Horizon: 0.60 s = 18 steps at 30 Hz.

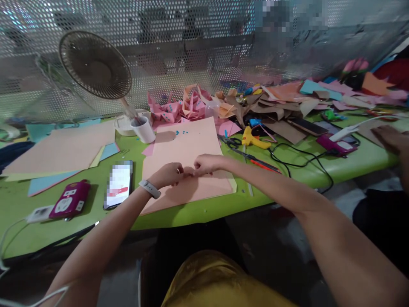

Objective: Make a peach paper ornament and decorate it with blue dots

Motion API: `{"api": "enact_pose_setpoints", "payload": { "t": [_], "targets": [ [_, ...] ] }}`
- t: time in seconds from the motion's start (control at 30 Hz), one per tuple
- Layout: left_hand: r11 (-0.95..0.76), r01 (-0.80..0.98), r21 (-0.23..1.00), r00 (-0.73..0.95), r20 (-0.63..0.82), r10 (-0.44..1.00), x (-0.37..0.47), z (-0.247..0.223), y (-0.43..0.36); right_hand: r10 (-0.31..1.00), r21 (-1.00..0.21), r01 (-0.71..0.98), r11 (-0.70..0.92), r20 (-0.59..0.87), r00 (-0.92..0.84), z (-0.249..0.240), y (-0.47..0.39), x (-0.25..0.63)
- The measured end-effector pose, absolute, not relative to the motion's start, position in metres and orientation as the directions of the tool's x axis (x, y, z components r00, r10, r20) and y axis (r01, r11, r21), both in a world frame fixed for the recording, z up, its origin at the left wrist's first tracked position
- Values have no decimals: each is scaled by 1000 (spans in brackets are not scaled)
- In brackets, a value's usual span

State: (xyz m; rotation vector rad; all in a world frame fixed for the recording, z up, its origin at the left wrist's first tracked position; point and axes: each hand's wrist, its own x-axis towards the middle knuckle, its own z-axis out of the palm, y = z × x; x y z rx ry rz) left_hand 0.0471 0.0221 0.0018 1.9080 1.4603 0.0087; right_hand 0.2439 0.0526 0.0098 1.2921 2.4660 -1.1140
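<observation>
Close together over a stack of peach paper sheets, my two hands meet at their fingertips. My left hand, with a white band at the wrist, has its fingers curled in a pinch. Fingers bent, my right hand pinches from the other side. Between them is a small peach-coloured piece, which blends with the sheet below; its exact shape is unclear. Several tiny blue bits lie on the upper part of the sheets. Left of the stack, a phone with a lit screen rests on the green table.
Around the sheets are a fan, a white cup, scissors, a yellow glue gun with a black cord, and pink power strips. Folded pink paper shapes and scraps line the back. Another person's hand is at right.
</observation>
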Motion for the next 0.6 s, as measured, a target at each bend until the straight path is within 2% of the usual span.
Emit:
{"api": "enact_pose_setpoints", "payload": {
  "t": [0.13,0.43,0.6],
  "targets": [
    [-66,814,577,360,-411,837,47,5,21,684,-532,759,376,-394,-614,6,53,247],
    [-155,793,589,453,-400,797,44,7,26,678,-561,722,405,-345,-649,-4,58,251],
    [-197,825,530,438,-378,816,38,9,27,700,-509,756,412,-354,-620,-5,60,250]
  ]
}}
